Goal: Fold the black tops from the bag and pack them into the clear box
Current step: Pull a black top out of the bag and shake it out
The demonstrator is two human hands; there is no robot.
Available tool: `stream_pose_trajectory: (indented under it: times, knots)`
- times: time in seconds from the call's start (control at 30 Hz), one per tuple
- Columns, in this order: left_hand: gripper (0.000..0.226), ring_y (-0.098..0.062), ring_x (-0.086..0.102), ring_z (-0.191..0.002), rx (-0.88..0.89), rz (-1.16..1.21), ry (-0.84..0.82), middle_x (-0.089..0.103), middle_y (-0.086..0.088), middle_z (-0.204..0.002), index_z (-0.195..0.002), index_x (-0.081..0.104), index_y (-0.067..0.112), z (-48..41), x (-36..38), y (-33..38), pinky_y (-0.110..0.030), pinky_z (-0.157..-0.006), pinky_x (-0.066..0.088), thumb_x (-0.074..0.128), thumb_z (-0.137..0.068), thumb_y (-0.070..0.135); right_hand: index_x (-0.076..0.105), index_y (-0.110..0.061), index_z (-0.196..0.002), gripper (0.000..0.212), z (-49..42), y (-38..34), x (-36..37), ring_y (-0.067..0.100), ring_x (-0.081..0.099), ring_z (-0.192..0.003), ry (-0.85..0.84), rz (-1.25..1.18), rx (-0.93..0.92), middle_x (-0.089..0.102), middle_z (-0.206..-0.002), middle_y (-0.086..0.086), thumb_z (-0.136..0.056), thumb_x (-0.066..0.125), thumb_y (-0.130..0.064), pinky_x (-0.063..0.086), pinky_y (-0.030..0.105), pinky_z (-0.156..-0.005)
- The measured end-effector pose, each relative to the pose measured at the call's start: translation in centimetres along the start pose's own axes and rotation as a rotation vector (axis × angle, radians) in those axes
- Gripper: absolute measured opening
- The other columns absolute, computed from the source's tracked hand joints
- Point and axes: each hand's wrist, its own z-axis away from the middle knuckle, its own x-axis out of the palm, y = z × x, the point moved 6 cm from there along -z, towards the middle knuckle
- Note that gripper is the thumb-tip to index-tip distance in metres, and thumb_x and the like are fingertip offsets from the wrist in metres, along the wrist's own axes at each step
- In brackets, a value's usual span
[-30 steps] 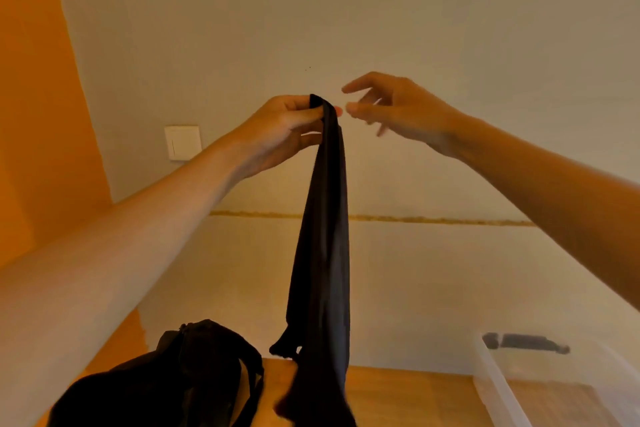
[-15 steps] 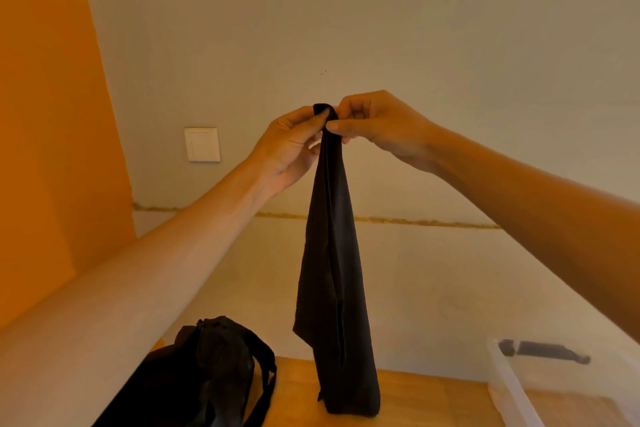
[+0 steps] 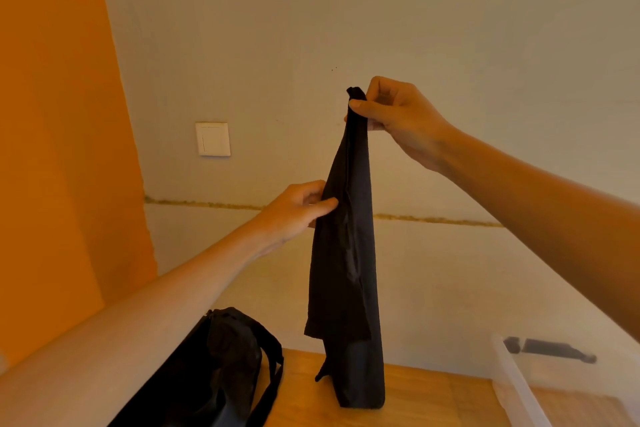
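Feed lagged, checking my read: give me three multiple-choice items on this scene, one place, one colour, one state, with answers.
1. The black bag lies where from the black top? A left B right C above
2. The wall strip at far left is? A blue B orange C green
3. The black top is? A spread flat B inside the bag C hanging
Answers: A, bag sits lower left; B, strip is orange; C, right hand pinches its upper end, left hand holds its edge.
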Motion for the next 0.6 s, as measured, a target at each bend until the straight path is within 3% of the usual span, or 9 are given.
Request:
stream_pose_trajectory:
  times: [0.07, 0.13, 0.27, 0.4, 0.5, 0.6]
  knots:
    - [0.018, -0.016, 0.069, -0.109, 0.021, -0.024, 0.098, 0.072, -0.003, -0.115, -0.118, 0.064, 0.015, 0.1, -1.0, 0.3, -0.041, -0.102, 0.055, 0.051, -0.107, 0.021, 0.055, -0.013, -0.081, 0.022, -0.1, 0.2, -0.8, 0.022, 0.074, -0.097, 0.076, 0.081, -0.003, 0.074, -0.099, 0.018, -0.097, 0.069, -0.02, 0.061, 0.041, -0.09]
    - [0.016, -0.015, 0.067, -0.108, 0.078, -0.081, 0.205, 0.067, 0.0, -0.115, -0.119, 0.056, 0.019, 0.4, -1.6, 1.1, -0.035, -0.097, 0.056, 0.052, -0.107, 0.028, 0.055, -0.014, -0.08, 0.024, -0.2, 0.1, -1.5, 0.021, 0.073, -0.094, 0.136, 0.138, -0.008, 0.073, -0.093, 0.014, -0.096, 0.071, -0.022, 0.062, 0.04, -0.088]
    - [0.044, -0.007, 0.062, -0.102, 0.19, -0.217, 0.289, 0.06, 0.011, -0.112, -0.116, 0.049, 0.032, 1.9, 0.4, 2.4, -0.015, -0.079, 0.053, 0.069, -0.086, 0.057, 0.057, -0.017, -0.074, 0.026, 0.1, -0.3, -2.0, 0.018, 0.07, -0.083, 0.199, 0.243, -0.021, 0.067, -0.074, 0.0, -0.091, 0.076, -0.024, 0.057, 0.027, -0.075]
    - [0.057, -0.006, 0.063, -0.101, 0.174, -0.251, 0.25, 0.06, 0.011, -0.115, -0.129, 0.046, 0.024, 2.5, 3.7, 0.7, -0.016, -0.078, 0.056, 0.079, -0.086, 0.041, 0.06, -0.018, -0.075, 0.025, 0.5, -0.9, -1.9, 0.008, 0.064, -0.071, 0.192, 0.29, -0.049, 0.065, -0.071, -0.004, -0.087, 0.081, -0.024, 0.053, 0.018, -0.069]
    - [0.039, -0.005, 0.064, -0.097, 0.158, -0.232, 0.258, 0.062, 0.011, -0.11, -0.125, 0.053, 0.021, 2.3, 4.3, -0.7, -0.012, -0.075, 0.054, 0.074, -0.093, 0.031, 0.061, -0.017, -0.077, 0.023, 0.8, -1.2, -2.3, 0.017, 0.07, -0.08, 0.172, 0.27, -0.062, 0.068, -0.075, -0.001, -0.087, 0.081, -0.024, 0.058, 0.024, -0.075]
    - [0.008, -0.008, 0.066, -0.093, 0.182, -0.248, 0.288, 0.066, 0.006, -0.101, -0.107, 0.063, 0.018, 2.2, 3.8, -1.3, -0.015, -0.075, 0.053, 0.063, -0.101, 0.024, 0.061, -0.017, -0.078, 0.023, 1.1, -1.6, -3.1, 0.025, 0.072, -0.088, 0.152, 0.245, -0.075, 0.069, -0.076, 0.001, -0.087, 0.081, -0.023, 0.062, 0.037, -0.084]
